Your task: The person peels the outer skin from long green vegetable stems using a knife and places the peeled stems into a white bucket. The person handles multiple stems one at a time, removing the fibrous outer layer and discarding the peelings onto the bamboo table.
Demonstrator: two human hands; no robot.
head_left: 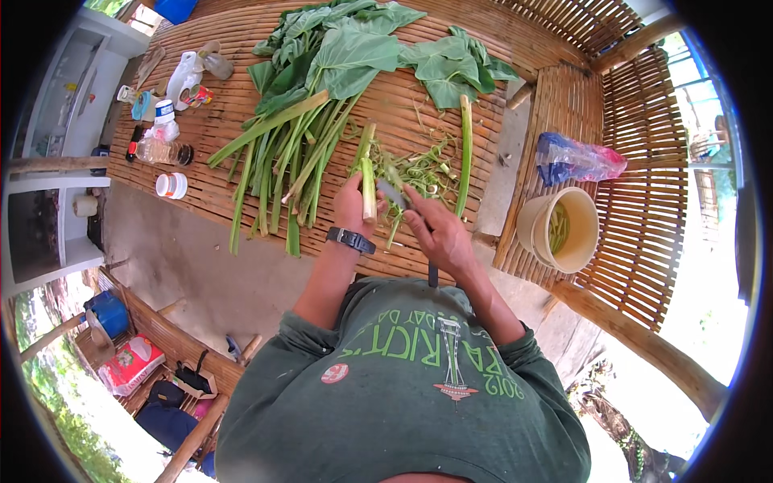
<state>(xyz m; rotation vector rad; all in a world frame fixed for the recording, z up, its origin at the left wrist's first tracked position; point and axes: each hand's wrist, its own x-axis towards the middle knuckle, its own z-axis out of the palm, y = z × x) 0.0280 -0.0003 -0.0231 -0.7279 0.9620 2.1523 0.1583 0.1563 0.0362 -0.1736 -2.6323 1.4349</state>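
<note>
My left hand (352, 208), with a dark watch on its wrist, is closed around a thick taro stalk (369, 190), pale at its near end. My right hand (441, 232) grips a knife (391, 194), its blade slightly blurred and close beside the stalk. Green peelings (431, 167) lie scattered on the slatted bamboo table (382, 262) just beyond both hands. Left of them is a pile of long taro stalks (278, 173), with large taro leaves (354, 58) at the far side. One single stalk (465, 153) lies to the right of the peelings.
A cream bucket (527, 225) with green pieces inside stands on the bamboo bench at right, near a blue-and-pink plastic bag (576, 158). On the table's left are a clear bottle (165, 151), a white-lidded jar (171, 186) and other containers. A bamboo railing (644, 185) borders the right.
</note>
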